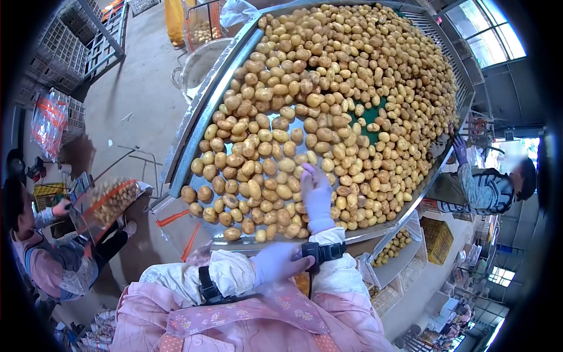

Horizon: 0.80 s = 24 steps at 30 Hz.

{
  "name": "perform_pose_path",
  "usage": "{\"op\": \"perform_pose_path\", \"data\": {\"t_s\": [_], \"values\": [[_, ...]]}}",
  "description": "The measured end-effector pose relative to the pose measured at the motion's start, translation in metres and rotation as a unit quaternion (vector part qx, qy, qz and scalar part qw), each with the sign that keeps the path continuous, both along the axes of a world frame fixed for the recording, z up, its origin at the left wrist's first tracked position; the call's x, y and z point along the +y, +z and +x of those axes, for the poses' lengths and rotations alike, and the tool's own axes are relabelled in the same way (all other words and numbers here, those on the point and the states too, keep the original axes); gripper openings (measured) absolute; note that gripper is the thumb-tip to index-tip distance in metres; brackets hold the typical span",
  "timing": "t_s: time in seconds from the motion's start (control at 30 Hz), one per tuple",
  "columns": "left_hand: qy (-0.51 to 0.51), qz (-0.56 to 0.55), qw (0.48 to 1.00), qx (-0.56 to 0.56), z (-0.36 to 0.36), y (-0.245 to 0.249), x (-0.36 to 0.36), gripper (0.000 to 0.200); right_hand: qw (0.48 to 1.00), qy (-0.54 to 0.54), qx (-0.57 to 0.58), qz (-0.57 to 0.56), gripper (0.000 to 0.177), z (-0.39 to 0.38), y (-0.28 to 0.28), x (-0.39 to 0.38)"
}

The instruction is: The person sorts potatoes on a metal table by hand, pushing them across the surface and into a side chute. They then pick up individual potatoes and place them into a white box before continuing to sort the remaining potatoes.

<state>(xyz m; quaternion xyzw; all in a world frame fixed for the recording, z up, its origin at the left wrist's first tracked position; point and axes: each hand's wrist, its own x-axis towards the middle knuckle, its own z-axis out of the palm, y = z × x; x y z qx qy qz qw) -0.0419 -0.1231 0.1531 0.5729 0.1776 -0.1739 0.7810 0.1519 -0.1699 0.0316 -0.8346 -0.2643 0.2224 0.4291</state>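
Observation:
My right hand [316, 190], in a pale purple glove, is held low over the potatoes [267, 149] near the front of the sorting table. Its fingers are curled closed, and what lies under them, if anything, is hidden. Potatoes sit just beyond its fingertips. At my right wrist is a black strapped device [322, 252]. My left hand [278, 264], also gloved, reaches across in front of my body, its fingers closed on the left end of that device. Another black strap [208, 286] circles my left sleeve.
The metal table's rim [205, 126] surrounds a deep spread of potatoes. Clear bags with orange bands hang at its front left. A chute [399, 243] holds potatoes at front right, near a yellow crate [438, 240]. One person stands at right, another at left holding a potato bag [111, 202].

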Motion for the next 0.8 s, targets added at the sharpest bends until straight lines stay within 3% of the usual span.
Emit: {"op": "perform_pose_path", "data": {"t_s": [0.07,0.13,0.17,0.23,0.3,0.33,0.37,0.43,0.47,0.5,0.53,0.6,0.67,0.77,0.8], "values": [[-0.047,0.005,0.999,0.022,-0.002,-0.02,-0.003,0.04,0.964,-0.104,0.192,0.148,0.035,0.006,-0.023,-0.009],[-0.03,-0.08,0.993,-0.079,0.003,-0.042,-0.017,0.036,0.895,-0.173,0.329,0.245,0.037,0.009,-0.031,-0.014],[-0.021,-0.122,0.984,-0.129,0.004,-0.048,-0.021,0.035,0.886,-0.169,0.352,0.248,0.043,0.014,-0.034,-0.017],[-0.088,0.042,0.991,-0.089,0.0,-0.039,-0.003,0.043,0.955,-0.118,0.228,0.151,0.046,0.023,-0.034,-0.019],[-0.167,0.262,0.949,-0.047,0.001,-0.032,0.015,0.051,0.998,-0.039,0.033,0.041,0.048,0.016,-0.03,-0.016],[-0.108,0.35,0.916,-0.165,-0.01,-0.074,0.013,0.051,0.995,0.013,-0.098,-0.019,0.05,0.001,-0.028,-0.013],[-0.047,0.428,0.859,-0.279,-0.027,-0.121,0.016,0.052,0.969,0.066,-0.226,-0.08,0.051,-0.017,-0.024,-0.011],[-0.1,0.532,0.801,-0.256,-0.06,-0.142,0.053,0.05,0.874,0.266,-0.346,-0.215,0.051,-0.062,-0.004,-0.015],[-0.139,0.547,0.782,-0.265,-0.088,-0.158,0.075,0.053,0.895,0.299,-0.304,-0.133,0.051,-0.082,-0.019,-0.039],[-0.198,0.551,0.764,-0.27,-0.109,-0.159,0.097,0.055,0.869,0.387,-0.267,-0.152,0.052,-0.083,-0.029,-0.057],[-0.193,0.543,0.785,-0.227,-0.13,-0.156,0.107,0.054,0.835,0.472,-0.227,-0.169,0.053,-0.073,-0.034,-0.072],[-0.189,0.59,0.771,-0.146,-0.178,-0.16,0.118,0.052,0.848,0.412,-0.213,-0.258,0.058,-0.022,-0.014,-0.07],[-0.108,0.614,0.775,-0.106,-0.198,-0.154,0.131,0.051,0.85,0.308,-0.351,-0.245,0.06,0.032,-0.014,-0.063],[-0.026,0.588,0.809,0.013,-0.18,-0.148,0.125,0.05,0.874,0.124,-0.396,-0.252,0.061,0.07,-0.05,0.006],[-0.008,0.592,0.805,-0.036,-0.156,-0.136,0.124,0.05,0.878,0.026,-0.419,-0.229,0.064,0.064,-0.067,0.042]]}}
